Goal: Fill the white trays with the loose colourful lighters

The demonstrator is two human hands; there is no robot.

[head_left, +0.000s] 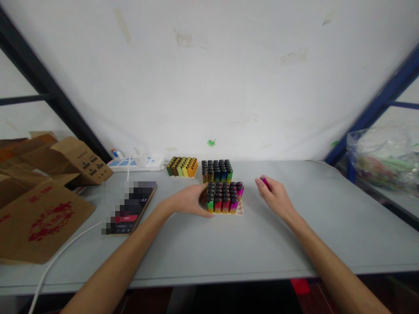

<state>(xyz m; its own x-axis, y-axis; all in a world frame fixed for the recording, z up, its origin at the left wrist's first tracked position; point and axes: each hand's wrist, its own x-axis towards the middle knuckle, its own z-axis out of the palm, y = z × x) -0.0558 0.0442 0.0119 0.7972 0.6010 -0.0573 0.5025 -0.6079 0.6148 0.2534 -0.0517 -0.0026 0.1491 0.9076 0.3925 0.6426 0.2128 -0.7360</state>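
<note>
In the head view, several lighters point(225, 205) with black tops and green, red and purple bodies stand upright in a white tray point(240, 210). My left hand point(191, 199) is wrapped round the tray's left end, thumb at the front corner and fingers toward the back. The tray's right column shows bare slots at the front. Right of the tray, above the table, my right hand point(274, 195) is closed on a purple lighter point(266, 182), mostly covered by the fingers. Behind stand a tray of dark lighters point(216, 171) and one of yellow and gold lighters point(182, 167).
On the left lie a phone point(132, 209) with a partly blurred screen, a white cable point(70, 242) and open cardboard boxes point(46, 213). A power strip point(152, 163) sits by the wall. At the far right is a clear plastic bag point(386, 157) beside a blue post point(369, 111).
</note>
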